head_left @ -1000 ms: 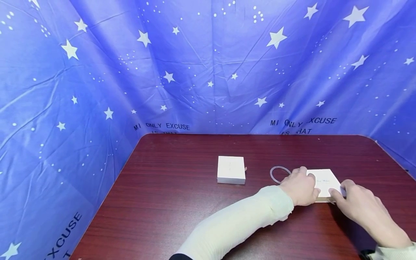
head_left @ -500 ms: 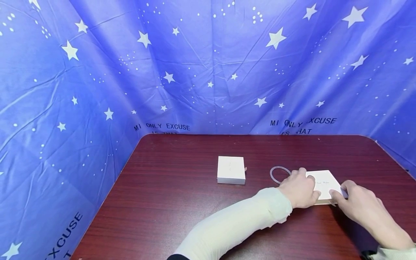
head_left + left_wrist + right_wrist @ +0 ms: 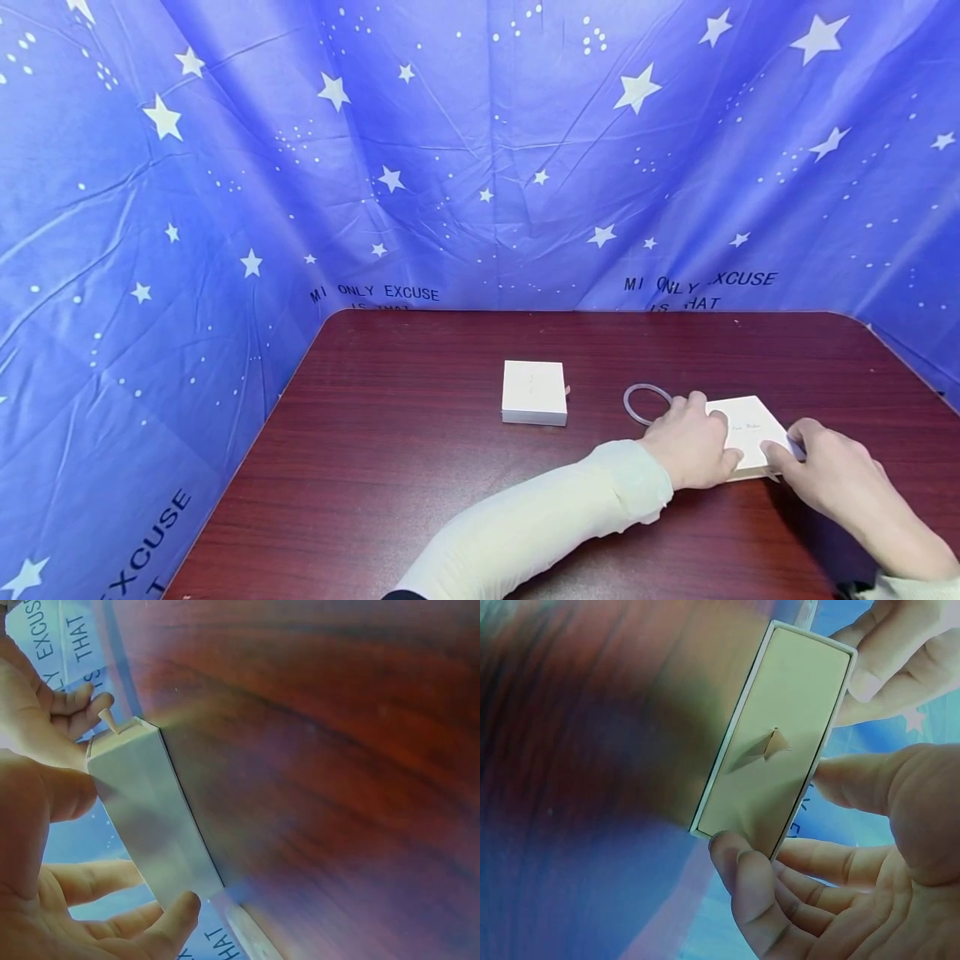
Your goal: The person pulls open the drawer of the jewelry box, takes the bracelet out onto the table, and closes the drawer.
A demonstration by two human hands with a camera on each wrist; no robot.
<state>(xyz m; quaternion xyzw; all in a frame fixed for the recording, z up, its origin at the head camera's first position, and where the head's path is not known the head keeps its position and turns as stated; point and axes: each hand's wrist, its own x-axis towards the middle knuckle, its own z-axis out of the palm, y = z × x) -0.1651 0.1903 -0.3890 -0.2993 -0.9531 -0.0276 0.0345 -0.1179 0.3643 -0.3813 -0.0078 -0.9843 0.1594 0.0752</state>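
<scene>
A white box [image 3: 748,423] with small lettering on top lies toward the right side of the table in the head view. My left hand [image 3: 692,442] grips its left side, while my right hand [image 3: 836,467] holds the right side with thumb and curled fingers. In the right wrist view, the box end shows a cream drawer front [image 3: 795,682] set flush inside the sleeve, with a short ribbon tab [image 3: 777,744] sticking out. The ribbon also shows in the left wrist view, beside the plain side wall [image 3: 150,810]. The box's contents are hidden.
A second white box [image 3: 534,387] with a ribbon at its right side stands at mid-table. Just left of my left hand lies a pale purple ring [image 3: 626,402], partly covered by that hand. The dark red table [image 3: 375,433] is backed by a blue star-printed curtain [image 3: 480,150].
Both hands keep their grip on the box. It has shifted slightly toward me and turned a little. The second box and the ring stay in place.
</scene>
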